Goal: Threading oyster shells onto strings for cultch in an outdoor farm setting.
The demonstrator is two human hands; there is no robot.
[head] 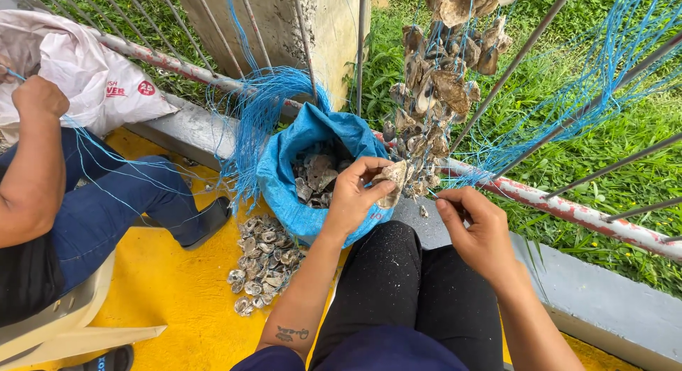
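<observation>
A view from above onto a seated person's lap, in black trousers (pixel 419 286), beside a railing (pixel 568 207) with grass (pixel 625 129) beyond it.

The left hand (pixel 353 193) is curled around an oyster shell (pixel 392 180), thumb on top and fingers underneath, holding it just above the rim of a blue sack (pixel 284 186). The sack stands open on the ledge between the person's knee and the railing, and more grey shells (pixel 318 173) lie inside it.

The right hand (pixel 477 232) hovers near the shell, to its right, with fingers bent and thumb and forefinger pinched together; whether they grip a blue strand cannot be told (it is too fine to see there).

Straight ahead, a long cluster of shells (pixel 433 94) hangs from the railing bars, threaded on blue twine (pixel 604 72) that fans out to the right. A thick hank of the same twine (pixel 263 108) drapes over the rail to the left of the sack.

On the yellow floor (pixel 170 286), just left of the sack, lies a loose pile of shells (pixel 261 261).

At the far left another person sits in blue jeans (pixel 106 200), one hand (pixel 39 97) raised and closed on a strand of twine, with a white sack (pixel 78 72) behind it.
</observation>
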